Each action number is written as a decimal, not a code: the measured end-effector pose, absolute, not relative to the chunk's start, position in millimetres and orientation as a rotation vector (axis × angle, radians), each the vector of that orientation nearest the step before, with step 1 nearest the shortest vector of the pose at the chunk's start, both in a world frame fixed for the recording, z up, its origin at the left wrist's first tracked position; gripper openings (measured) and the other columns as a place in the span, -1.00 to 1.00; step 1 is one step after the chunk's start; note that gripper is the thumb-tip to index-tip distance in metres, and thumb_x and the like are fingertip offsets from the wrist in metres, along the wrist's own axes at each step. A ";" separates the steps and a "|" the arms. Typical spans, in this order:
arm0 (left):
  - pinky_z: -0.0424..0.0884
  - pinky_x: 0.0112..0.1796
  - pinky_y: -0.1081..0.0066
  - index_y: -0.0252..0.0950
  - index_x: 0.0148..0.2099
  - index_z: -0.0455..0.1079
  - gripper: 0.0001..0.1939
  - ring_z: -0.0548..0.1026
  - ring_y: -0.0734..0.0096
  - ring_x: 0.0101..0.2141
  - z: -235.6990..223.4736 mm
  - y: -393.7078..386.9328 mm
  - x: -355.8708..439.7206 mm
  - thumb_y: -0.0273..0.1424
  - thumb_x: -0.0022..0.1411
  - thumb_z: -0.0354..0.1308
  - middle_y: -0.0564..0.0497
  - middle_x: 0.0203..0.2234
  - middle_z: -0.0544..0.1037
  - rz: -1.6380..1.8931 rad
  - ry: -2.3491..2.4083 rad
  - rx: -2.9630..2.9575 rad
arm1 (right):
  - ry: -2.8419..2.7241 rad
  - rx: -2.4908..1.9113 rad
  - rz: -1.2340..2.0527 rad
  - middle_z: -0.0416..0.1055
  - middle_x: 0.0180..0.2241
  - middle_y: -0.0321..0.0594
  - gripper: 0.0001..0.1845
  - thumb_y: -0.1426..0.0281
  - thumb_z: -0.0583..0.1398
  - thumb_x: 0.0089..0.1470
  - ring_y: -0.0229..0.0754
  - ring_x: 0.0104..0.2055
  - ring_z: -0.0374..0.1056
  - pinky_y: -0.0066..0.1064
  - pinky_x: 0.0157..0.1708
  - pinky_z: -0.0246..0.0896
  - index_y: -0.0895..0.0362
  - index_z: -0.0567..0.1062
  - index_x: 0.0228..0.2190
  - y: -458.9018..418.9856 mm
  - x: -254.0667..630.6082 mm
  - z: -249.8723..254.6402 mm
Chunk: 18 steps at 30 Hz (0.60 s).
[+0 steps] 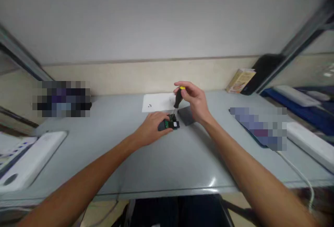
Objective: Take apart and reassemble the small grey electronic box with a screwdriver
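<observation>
Toward the far edge of the bench (156,171), the left hand (153,125) pinches an electronic device (171,124), seemingly to steady it beneath the near-upright screwdriver (178,98) the right hand (196,101) grips.

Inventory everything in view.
Device: 1, dark/green, table centre
Screwdriver: 1, black/yellow, at device
Paper: 1, white, behind device
Specks: several, dark, on paper
Slab: 1, grey, beside device
Box: 1, yellowish, rear right
Object: 1, black, beside box
Casing: 1, white, left
Bar: 1, white, right
Cable: 1, white, front right
Pixelated patches: 2, mixed, left/right
Table: 1, grey, central
Partition: 1, grey, rear
Left grip: 1, on device
Right grip: 1, on screwdriver
</observation>
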<state>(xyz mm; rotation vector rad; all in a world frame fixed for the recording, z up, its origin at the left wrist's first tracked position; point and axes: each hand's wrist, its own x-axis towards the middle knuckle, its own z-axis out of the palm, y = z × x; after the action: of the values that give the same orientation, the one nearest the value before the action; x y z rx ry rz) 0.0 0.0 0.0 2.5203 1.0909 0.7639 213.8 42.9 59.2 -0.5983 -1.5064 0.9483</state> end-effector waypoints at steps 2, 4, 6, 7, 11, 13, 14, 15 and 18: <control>0.32 0.15 0.07 -0.19 -0.01 0.39 -0.71 0.48 0.10 0.11 -0.2 -0.6 -0.4 -0.25 0.30 0.34 -0.05 0.07 0.56 0.780 1.101 2.499 | -1.501 -0.602 0.922 0.55 -0.25 -0.25 -0.77 0.20 0.22 0.29 -0.13 -0.15 0.44 -0.25 -0.05 0.32 0.01 0.64 -0.18 42.5 212.3 61.1; 0.33 0.14 0.07 -0.18 0.00 0.38 -0.70 0.48 0.10 0.10 -0.5 -0.9 -0.7 -0.25 0.29 0.34 -0.05 0.07 0.57 0.789 1.105 2.489 | -1.500 -0.622 0.901 0.53 -0.27 -0.25 -0.75 0.16 0.22 0.28 -0.13 -0.17 0.43 -0.25 -0.07 0.33 0.03 0.63 -0.27 42.4 212.0 62.8; 0.32 0.15 0.05 -0.18 0.01 0.38 -0.68 0.48 0.09 0.11 -0.6 -0.8 -0.8 -0.24 0.29 0.34 -0.05 0.07 0.56 0.794 1.102 2.489 | -1.498 -0.671 0.872 0.50 -0.31 -0.27 -0.77 0.14 0.30 0.20 -0.16 -0.26 0.40 -0.28 -0.16 0.33 0.03 0.61 -0.33 42.7 213.1 64.1; 0.32 0.16 0.04 -0.18 0.01 0.39 -0.68 0.48 0.08 0.11 -0.5 -0.8 -0.9 -0.24 0.29 0.34 -0.06 0.08 0.56 0.789 1.098 2.495 | -1.503 -0.685 0.874 0.49 -0.33 -0.28 -0.78 0.15 0.34 0.16 -0.17 -0.29 0.39 -0.29 -0.19 0.33 0.03 0.62 -0.32 42.9 214.0 64.4; 0.30 0.17 0.04 -0.19 0.00 0.41 -0.75 0.47 0.09 0.14 1.0 -1.4 -1.7 -0.24 0.34 0.29 -0.07 0.12 0.55 0.776 1.085 2.510 | -1.526 -0.638 0.965 0.54 -0.21 -0.22 -0.71 0.12 0.24 0.26 -0.11 -0.14 0.45 -0.24 -0.09 0.35 0.00 0.61 -0.11 43.2 216.0 63.8; 0.29 0.19 0.04 -0.19 -0.01 0.42 -0.79 0.46 0.10 0.16 1.9 -2.0 -2.0 -0.26 0.38 0.25 -0.07 0.14 0.54 0.767 1.089 2.507 | -1.524 -0.651 0.966 0.54 -0.16 -0.21 -0.74 0.14 0.23 0.27 -0.12 -0.12 0.45 -0.26 -0.10 0.35 0.01 0.60 -0.14 42.7 215.4 62.9; 0.28 0.20 0.04 -0.19 -0.01 0.42 -0.81 0.46 0.11 0.17 2.1 -2.2 -2.0 -0.26 0.39 0.23 -0.08 0.14 0.54 0.764 1.093 2.508 | -1.524 -0.673 0.944 0.54 -0.17 -0.23 -0.78 0.16 0.26 0.25 -0.13 -0.14 0.44 -0.28 -0.13 0.35 0.02 0.60 -0.19 42.3 215.0 62.7; 0.28 0.20 0.05 -0.19 0.00 0.42 -0.81 0.46 0.11 0.17 2.2 -2.4 -2.0 -0.26 0.40 0.22 -0.08 0.15 0.54 0.764 1.100 2.510 | -1.528 -0.689 0.921 0.53 -0.19 -0.24 -0.81 0.19 0.30 0.21 -0.15 -0.17 0.43 -0.30 -0.16 0.34 0.02 0.60 -0.22 41.9 214.7 62.9; 0.28 0.20 0.06 -0.20 0.01 0.43 -0.79 0.46 0.10 0.18 1.9 -2.8 -1.4 -0.25 0.39 0.23 -0.08 0.15 0.54 0.768 1.121 2.531 | -1.550 -0.649 0.948 0.53 -0.21 -0.25 -0.77 0.25 0.34 0.17 -0.14 -0.15 0.44 -0.30 -0.12 0.35 0.00 0.58 -0.13 39.9 214.1 65.7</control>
<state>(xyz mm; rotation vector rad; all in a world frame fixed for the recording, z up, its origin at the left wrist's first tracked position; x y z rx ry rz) -1.4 -2.8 1.9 2.5309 1.1209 0.7681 214.1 39.9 65.7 -0.6495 -1.5504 0.9484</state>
